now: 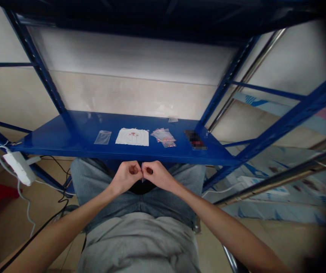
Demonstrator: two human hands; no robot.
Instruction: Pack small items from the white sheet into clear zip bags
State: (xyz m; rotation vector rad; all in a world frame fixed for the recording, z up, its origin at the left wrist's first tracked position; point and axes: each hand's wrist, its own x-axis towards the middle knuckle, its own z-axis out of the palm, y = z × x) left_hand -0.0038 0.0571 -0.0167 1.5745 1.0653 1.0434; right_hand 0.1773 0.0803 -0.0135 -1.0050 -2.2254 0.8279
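My left hand (pixel 126 176) and my right hand (pixel 157 175) meet just below the front edge of a blue metal shelf (pixel 66 136), above my lap. Both are closed in a pinch on a small clear plastic bag (pixel 142 175) held between them; what is in it I cannot make out. On the shelf ahead lie an empty clear zip bag (pixel 103 137), a white sheet with small red pieces on it (pixel 132 137), and a pile of small filled bags (pixel 163 137).
A dark blurred object (pixel 195 139) lies on the shelf's right side, and a small clear bag (pixel 173 119) at the back. Blue rack posts rise at both sides. A white power strip (pixel 19 168) with cables hangs at the left. Printed blue-and-white sheets lie on the floor at right.
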